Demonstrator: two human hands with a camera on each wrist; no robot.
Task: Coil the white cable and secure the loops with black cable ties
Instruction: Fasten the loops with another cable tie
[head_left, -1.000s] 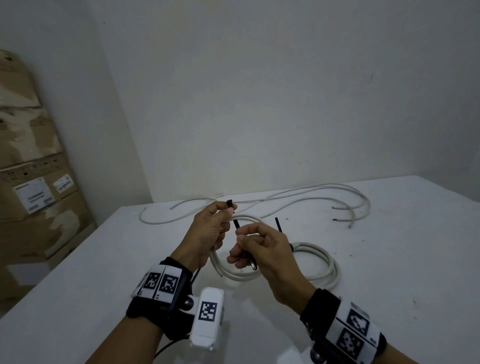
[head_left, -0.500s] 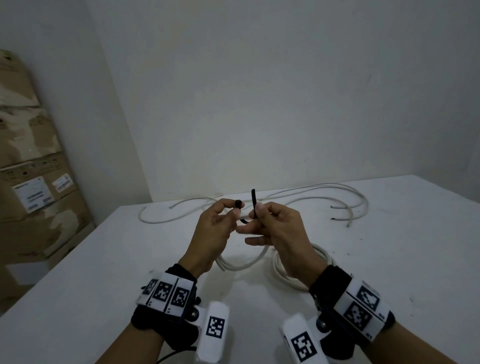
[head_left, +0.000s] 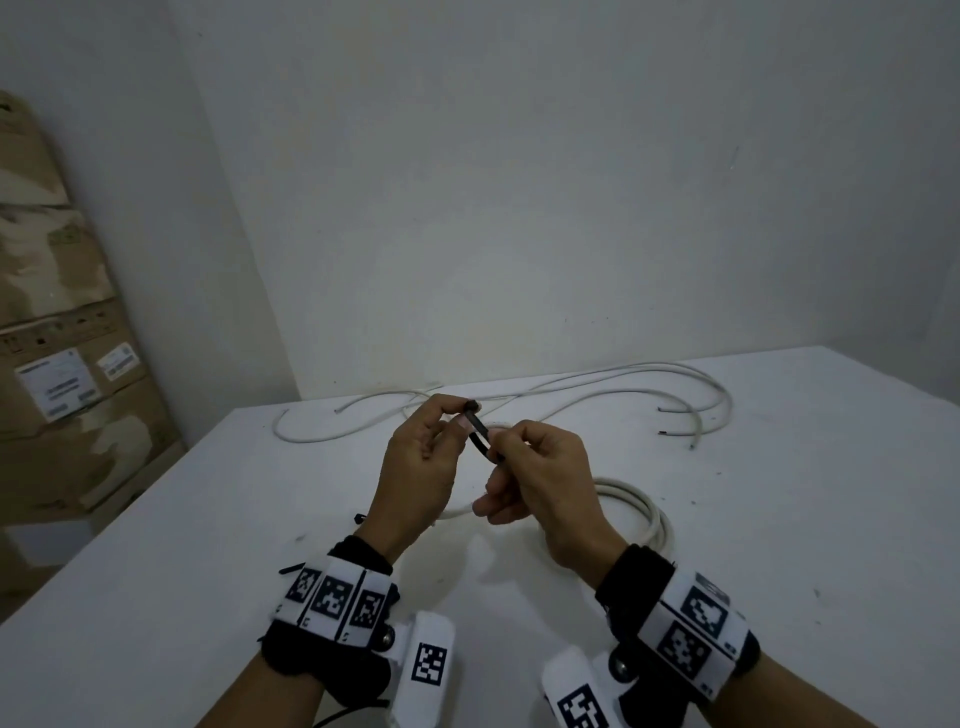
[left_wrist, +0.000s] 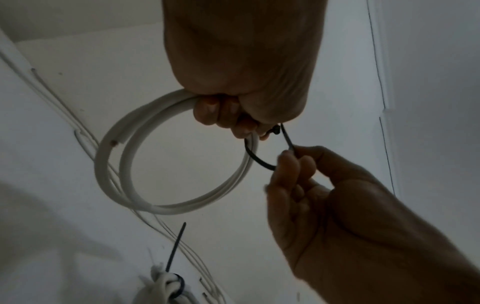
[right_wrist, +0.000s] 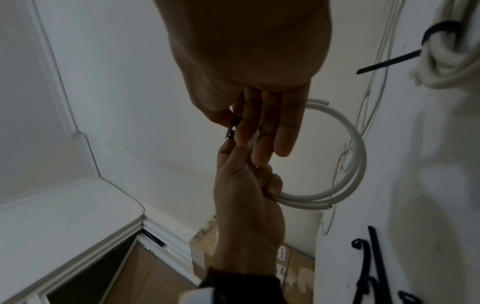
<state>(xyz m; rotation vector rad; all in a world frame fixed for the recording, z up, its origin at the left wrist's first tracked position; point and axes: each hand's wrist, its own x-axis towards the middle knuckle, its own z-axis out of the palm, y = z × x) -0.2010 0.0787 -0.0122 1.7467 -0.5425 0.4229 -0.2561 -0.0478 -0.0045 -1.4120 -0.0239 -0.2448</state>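
Observation:
My left hand (head_left: 460, 415) grips a small coil of white cable (left_wrist: 176, 164) in its curled fingers and pinches the head of a black cable tie (head_left: 480, 431) at thumb and forefinger. The tie (left_wrist: 259, 159) bends in a loop under the coil's strands. My right hand (head_left: 497, 453) pinches the strap just right of the left hand (left_wrist: 233, 115). In the right wrist view the tie's head (right_wrist: 230, 133) shows between the right hand (right_wrist: 259, 133) and the left hand (right_wrist: 241, 185). Both hands hover above the white table (head_left: 779, 519).
A larger white coil (head_left: 641, 512) lies on the table behind my right hand, bound by a black tie (right_wrist: 439, 30). Loose white cables (head_left: 571, 384) trail along the table's far edge. Spare black ties (right_wrist: 369, 267) lie on the table. Cardboard boxes (head_left: 62, 389) stand at the left.
My right hand rose from beside the coil to the left hand's fingertips, bringing the tie's strap up. The strap pointed upward half a second ago and now slants down into the right fingers.

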